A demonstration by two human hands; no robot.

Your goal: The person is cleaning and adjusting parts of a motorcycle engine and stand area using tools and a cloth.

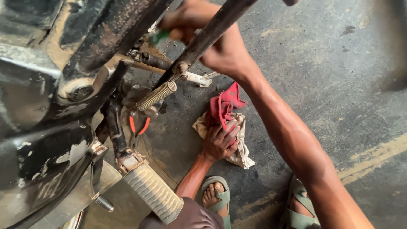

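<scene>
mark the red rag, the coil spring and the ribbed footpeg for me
red rag (224,104), head view, on the bunched cloth above the left hand.
coil spring (156,95), head view, mid-length of the coils.
ribbed footpeg (153,193), head view, middle of the ribbed sleeve.

Left hand (219,142) on red rag (224,104) (floor); right hand (199,25) at motorcycle (51,106).

I read this as a roadside repair workshop: grimy motorcycle frame (51,106), footpeg (152,193), oily rags (229,127) on stained concrete floor (339,85).
</scene>
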